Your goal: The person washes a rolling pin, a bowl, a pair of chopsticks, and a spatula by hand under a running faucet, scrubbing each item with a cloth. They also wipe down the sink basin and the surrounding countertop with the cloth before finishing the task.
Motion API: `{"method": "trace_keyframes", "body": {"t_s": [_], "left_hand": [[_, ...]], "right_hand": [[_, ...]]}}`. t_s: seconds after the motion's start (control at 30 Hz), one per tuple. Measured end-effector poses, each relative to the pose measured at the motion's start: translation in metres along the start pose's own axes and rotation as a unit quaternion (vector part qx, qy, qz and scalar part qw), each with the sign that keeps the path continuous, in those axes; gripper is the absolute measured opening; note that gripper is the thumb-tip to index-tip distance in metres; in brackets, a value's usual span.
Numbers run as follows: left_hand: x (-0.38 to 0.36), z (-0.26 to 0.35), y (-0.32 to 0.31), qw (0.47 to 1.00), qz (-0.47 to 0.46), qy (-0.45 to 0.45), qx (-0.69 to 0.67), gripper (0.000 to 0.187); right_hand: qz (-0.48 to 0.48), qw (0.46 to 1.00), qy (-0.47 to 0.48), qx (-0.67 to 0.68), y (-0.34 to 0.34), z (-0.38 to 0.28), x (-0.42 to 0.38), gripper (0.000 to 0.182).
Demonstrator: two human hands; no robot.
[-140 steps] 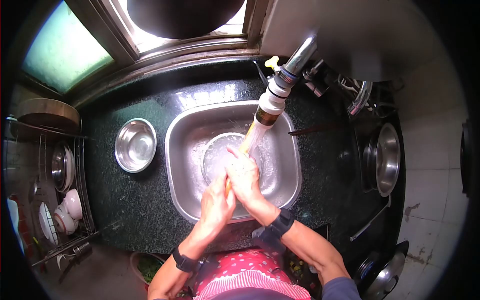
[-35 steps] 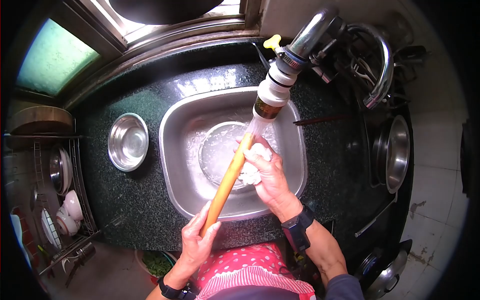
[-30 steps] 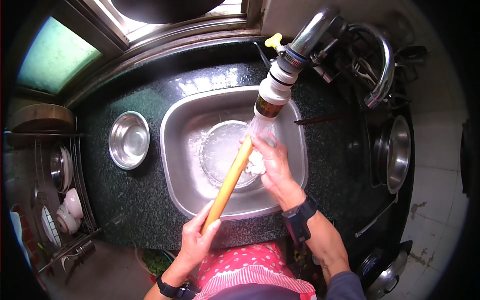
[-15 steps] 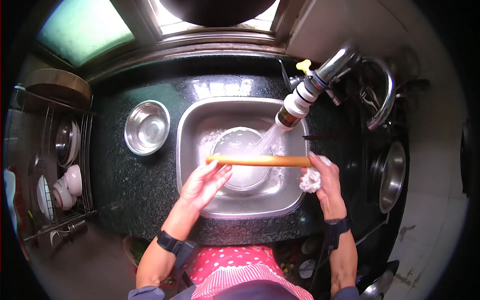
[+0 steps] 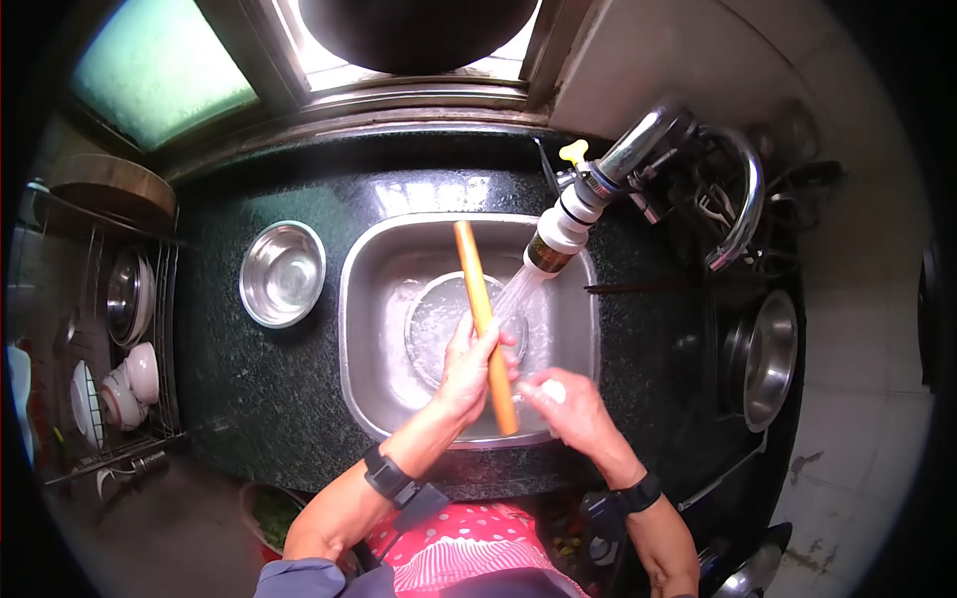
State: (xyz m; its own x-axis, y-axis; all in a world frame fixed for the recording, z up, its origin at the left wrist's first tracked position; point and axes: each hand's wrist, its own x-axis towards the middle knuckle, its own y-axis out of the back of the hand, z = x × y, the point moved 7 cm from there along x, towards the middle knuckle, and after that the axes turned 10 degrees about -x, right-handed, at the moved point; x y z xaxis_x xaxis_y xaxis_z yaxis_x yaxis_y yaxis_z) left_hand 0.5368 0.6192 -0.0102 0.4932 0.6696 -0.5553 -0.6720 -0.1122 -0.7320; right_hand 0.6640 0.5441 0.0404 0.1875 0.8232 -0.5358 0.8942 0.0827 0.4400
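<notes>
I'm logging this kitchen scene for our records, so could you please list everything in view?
rolling pin: one, orange-tan wood, upright over the sink
cloth: one, white, in the right hand
sink: one, steel, set in the counter
round dish: one, steel, lying in the sink
tap: one, chrome with white nozzle, water running
steel bowl: one, silver, counter left of the sink
counter: dark speckled stone
dish rack: one, wire, far left, holding bowls
pan: one, steel, right counter
left hand: gripping the rolling pin
right hand: closed on the cloth
</notes>
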Motion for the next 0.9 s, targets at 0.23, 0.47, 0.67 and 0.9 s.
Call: {"method": "trace_keyframes", "body": {"t_s": [0.23,0.47,0.67,0.9], "left_hand": [[-0.027,0.01,0.009,0.978,0.039,0.021,0.206,0.044],[-0.039,-0.003,0.012,0.915,-0.023,0.02,0.402,0.059],[-0.083,-0.003,0.005,0.956,-0.027,0.158,0.248,0.048],[-0.073,0.01,0.022,0.972,0.024,0.168,0.163,0.026]], "right_hand": [[0.025,0.916,-0.027,0.4,0.008,-0.015,0.049,0.026],[0.284,0.944,0.167,-0.018,-0.034,-0.006,0.087,0.035],[0.254,0.934,0.122,0.221,0.004,0.026,0.134,0.029],[0.048,0.911,-0.054,0.406,-0.005,0.02,0.089,0.043]]}}
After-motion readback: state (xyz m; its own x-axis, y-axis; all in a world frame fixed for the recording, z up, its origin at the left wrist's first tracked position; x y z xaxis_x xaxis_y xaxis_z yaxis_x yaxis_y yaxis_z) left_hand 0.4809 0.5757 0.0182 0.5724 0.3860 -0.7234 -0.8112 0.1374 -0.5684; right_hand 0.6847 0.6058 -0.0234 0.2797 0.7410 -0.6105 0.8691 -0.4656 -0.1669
